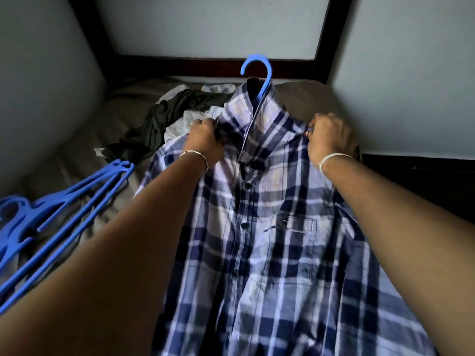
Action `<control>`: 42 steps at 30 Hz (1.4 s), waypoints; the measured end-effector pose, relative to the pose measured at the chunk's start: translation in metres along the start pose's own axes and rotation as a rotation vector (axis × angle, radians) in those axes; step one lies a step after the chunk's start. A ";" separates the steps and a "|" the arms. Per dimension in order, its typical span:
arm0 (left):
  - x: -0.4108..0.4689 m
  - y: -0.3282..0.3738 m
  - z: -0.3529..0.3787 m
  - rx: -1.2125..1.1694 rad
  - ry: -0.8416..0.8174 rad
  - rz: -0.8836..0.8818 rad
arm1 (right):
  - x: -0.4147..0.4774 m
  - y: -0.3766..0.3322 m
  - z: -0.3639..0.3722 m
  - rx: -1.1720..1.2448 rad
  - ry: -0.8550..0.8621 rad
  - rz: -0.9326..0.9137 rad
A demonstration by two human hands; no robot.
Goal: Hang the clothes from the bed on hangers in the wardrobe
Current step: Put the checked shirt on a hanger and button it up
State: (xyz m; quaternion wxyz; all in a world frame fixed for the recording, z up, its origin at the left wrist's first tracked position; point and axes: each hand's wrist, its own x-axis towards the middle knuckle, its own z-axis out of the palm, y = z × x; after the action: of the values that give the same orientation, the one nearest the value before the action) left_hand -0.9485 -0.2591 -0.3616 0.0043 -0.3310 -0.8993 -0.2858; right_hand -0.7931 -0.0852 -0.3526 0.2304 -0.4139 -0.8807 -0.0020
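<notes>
Both hands, left point(204, 140) and right point(327, 134), pinch the plaid shirt's point(270, 227) shoulders; the blue hanger's hook point(257, 73) points away, probably seated.

Blue hangers point(30, 214) at left, clothes pile point(164, 116) ahead, open bed sheet point(77, 163) between them.

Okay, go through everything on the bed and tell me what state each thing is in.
Plaid shirt: on a hanger, front up, buttoned.
Blue hanger: inside the shirt, hook out of the collar.
Left hand: grips one shirt shoulder.
Right hand: grips the other shoulder.
Spare blue hangers: stacked loose on the bed.
Dark garment: crumpled, not hung.
White clothes: crumpled beside it.
</notes>
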 end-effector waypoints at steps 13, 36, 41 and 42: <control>-0.067 -0.058 0.076 0.208 -0.187 0.234 | -0.068 -0.002 0.067 0.161 -0.371 0.002; -0.324 -0.076 0.054 -0.344 -0.096 -0.053 | -0.395 -0.057 -0.005 0.255 -0.340 -0.052; -0.346 -0.078 0.042 -0.351 -0.096 -0.078 | -0.392 -0.069 -0.017 0.170 -0.364 0.058; -0.351 -0.078 0.039 -0.339 -0.088 -0.098 | -0.396 -0.070 -0.020 0.167 -0.379 0.074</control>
State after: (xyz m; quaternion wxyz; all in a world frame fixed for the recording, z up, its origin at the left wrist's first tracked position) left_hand -0.7138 -0.4953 -0.5032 -0.1050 -0.2951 -0.8526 -0.4183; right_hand -0.6179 -0.4229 -0.4830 0.0939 -0.4185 -0.8896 0.1572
